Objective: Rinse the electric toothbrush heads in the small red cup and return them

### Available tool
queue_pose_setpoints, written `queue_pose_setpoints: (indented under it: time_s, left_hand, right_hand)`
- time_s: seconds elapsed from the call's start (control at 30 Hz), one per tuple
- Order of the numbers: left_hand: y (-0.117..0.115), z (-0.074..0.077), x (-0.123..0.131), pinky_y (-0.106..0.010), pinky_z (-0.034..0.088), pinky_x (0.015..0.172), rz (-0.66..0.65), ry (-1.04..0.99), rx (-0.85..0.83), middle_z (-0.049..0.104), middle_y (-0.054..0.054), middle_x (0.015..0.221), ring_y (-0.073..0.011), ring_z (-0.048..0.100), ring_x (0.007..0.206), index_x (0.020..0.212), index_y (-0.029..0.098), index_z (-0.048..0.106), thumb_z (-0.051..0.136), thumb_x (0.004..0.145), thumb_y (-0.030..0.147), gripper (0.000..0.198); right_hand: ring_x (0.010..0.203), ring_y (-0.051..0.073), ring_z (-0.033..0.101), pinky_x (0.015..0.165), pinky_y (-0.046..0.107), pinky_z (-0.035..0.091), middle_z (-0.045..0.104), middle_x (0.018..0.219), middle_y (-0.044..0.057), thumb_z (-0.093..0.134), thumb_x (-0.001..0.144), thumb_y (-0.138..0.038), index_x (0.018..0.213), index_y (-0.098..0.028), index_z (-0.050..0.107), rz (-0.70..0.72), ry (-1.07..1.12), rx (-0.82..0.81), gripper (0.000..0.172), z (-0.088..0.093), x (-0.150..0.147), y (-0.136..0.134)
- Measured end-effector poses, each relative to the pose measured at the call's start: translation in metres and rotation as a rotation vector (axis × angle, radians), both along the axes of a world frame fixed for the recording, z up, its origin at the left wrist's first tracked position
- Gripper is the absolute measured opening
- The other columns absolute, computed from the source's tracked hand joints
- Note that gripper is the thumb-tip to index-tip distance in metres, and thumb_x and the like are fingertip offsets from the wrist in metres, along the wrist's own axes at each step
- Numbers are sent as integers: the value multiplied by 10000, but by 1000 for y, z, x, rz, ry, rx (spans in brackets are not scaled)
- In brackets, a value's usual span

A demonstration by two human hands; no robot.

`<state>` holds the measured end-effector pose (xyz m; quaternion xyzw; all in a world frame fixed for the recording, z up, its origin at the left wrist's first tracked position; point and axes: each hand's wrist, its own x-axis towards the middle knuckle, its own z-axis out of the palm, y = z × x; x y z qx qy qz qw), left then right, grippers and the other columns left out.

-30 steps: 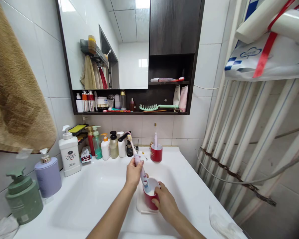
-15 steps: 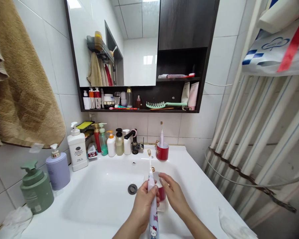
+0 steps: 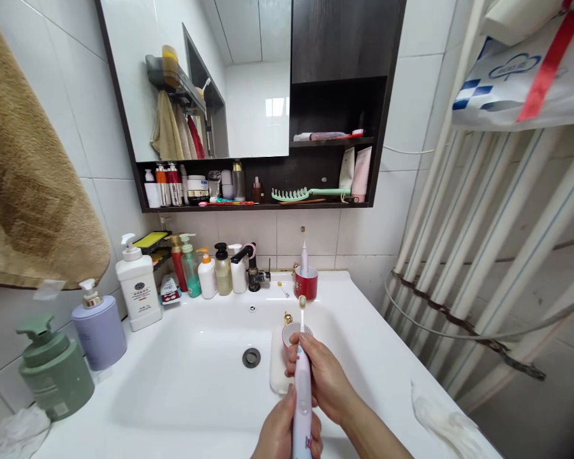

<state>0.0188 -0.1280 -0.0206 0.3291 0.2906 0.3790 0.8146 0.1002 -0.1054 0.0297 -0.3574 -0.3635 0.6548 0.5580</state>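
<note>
A pale lilac electric toothbrush (image 3: 304, 382) stands nearly upright over the basin, its brush head attached at the top. My left hand (image 3: 283, 424) is wrapped round the lower handle. Higher up, near the neck, my right hand (image 3: 323, 370) grips the same toothbrush with thumb and fingers. Just behind the hands a red cup (image 3: 291, 331) with a white inside sits on a whitish soap-dish-like tray (image 3: 277, 363) in the basin; my right hand partly hides it. On the back ledge another red cup (image 3: 306, 285) holds a second toothbrush (image 3: 304, 255). A loose brush head (image 3: 282, 288) lies beside it.
The white basin (image 3: 196, 370) has a black faucet (image 3: 253, 274) at the back. Several pump bottles (image 3: 206, 274) line the left and rear edge. A mirror cabinet (image 3: 332, 201) hangs above. White pipes (image 3: 459, 268) stand at the right, and crumpled tissue (image 3: 442, 421) lies on the right rim.
My right hand has moved from open beside the cup onto the toothbrush's upper part. My left hand has slid lower on the handle. The whole view has shifted slightly.
</note>
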Motion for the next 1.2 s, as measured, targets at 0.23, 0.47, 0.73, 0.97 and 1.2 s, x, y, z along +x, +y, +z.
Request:
queue_pose_setpoints:
  time_s: [0.23,0.47,0.73,0.97,1.2]
  left_hand:
    - [-3,-12,3,-192,201,367,25,-28,37,423,41,379,-51,379,319,605,139,407,403,502,612,484]
    - [-8,-7,3,-194,189,357,7,-32,-30,409,54,367,-52,365,300,587,163,376,431,507,587,435]
    - [-10,-8,1,-195,178,354,26,37,50,426,39,354,-48,352,295,608,144,418,351,521,631,500]
    - [-6,-19,0,-197,195,367,-55,-59,60,406,48,348,-58,369,309,641,148,417,340,563,604,469]
    - [-7,-12,0,-193,190,361,-38,-60,14,419,55,354,-52,372,307,652,150,406,381,537,601,466]
  right_hand:
    - [378,43,354,435,205,321,386,453,-68,422,647,-403,639,-187,422,9,154,-34,216,-10,-6,1]
    - [362,39,317,404,189,281,353,438,-78,429,630,-436,678,-204,428,-26,191,-60,237,-16,-9,3]
    - [357,49,327,408,209,293,365,436,-73,404,644,-446,730,-203,436,13,199,-33,260,-13,-7,1]
    - [424,61,378,453,221,319,405,495,-45,422,675,-341,738,-180,441,-3,234,33,173,-11,-3,4]
    - [387,50,362,396,195,276,391,475,-54,446,656,-351,771,-190,442,-105,243,-40,198,-17,-5,12]
